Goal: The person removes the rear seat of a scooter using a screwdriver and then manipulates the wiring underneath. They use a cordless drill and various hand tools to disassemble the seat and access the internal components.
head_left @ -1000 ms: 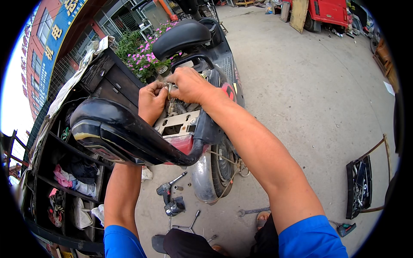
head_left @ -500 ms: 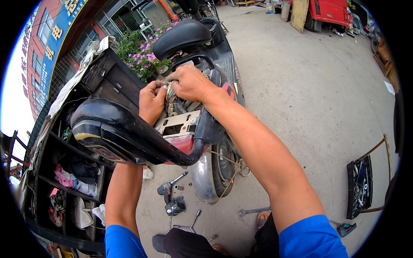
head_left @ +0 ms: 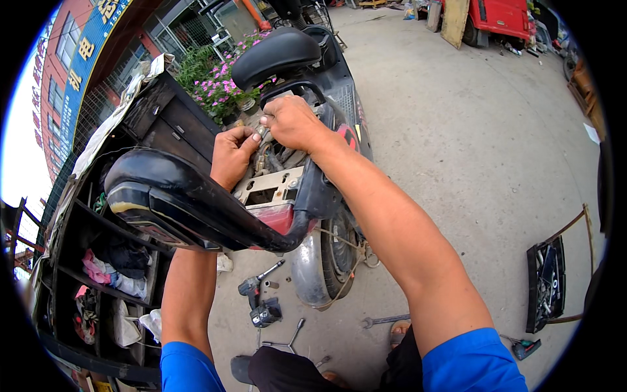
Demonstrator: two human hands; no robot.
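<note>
My left hand [head_left: 232, 153] pinches a small pale fitting, perhaps a wire connector [head_left: 260, 130], inside the opened rear body of a black electric scooter. My right hand [head_left: 290, 123] is closed just right of and above it, thumb and finger at the same fitting. Tangled wires [head_left: 266, 159] lie below my hands, above a beige metal bracket [head_left: 269, 186] with slots. A black curved backrest [head_left: 163, 189] crosses over my left forearm; the scooter's seat [head_left: 274, 57] is beyond my hands, and the rear wheel [head_left: 330, 261] is below.
A black shelf cabinet [head_left: 111, 287] with cloths stands at left. A cordless driver [head_left: 261, 307], cross wrench [head_left: 287, 343] and spanner [head_left: 385, 320] lie by my feet. A toolbox [head_left: 545, 284] is at right, pink flowers [head_left: 222, 88] behind the cabinet, a red vehicle [head_left: 496, 19] far back.
My left fingertips have shifted slightly right and down, and the thumb and finger of my right hand have shifted a little at the fitting. The scooter stands as before.
</note>
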